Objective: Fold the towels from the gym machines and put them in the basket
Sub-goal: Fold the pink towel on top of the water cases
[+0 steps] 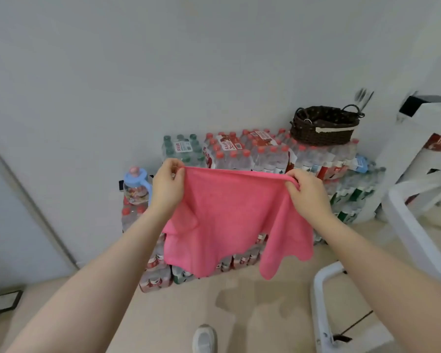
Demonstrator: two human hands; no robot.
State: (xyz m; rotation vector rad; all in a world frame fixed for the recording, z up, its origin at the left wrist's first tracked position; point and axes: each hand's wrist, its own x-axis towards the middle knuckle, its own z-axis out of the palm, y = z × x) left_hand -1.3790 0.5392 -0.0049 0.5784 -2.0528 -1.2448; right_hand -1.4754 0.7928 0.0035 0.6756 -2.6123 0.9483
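Observation:
A pink towel (232,220) hangs in the air in front of me, stretched by its top edge. My left hand (167,186) pinches the towel's upper left corner. My right hand (307,191) grips the upper right corner. The lower edge hangs loose and uneven, with a flap drooping at the lower right. A dark brown woven basket (323,127) with handles stands on top of the stacked water bottle packs, beyond and to the right of my right hand. Its inside is mostly hidden from here.
Shrink-wrapped packs of water bottles (255,154) are stacked against the white wall behind the towel. A jar with a blue lid and handle (135,186) stands on the left stack. A white gym machine frame (413,225) fills the right side. My shoe (204,338) shows on the beige floor.

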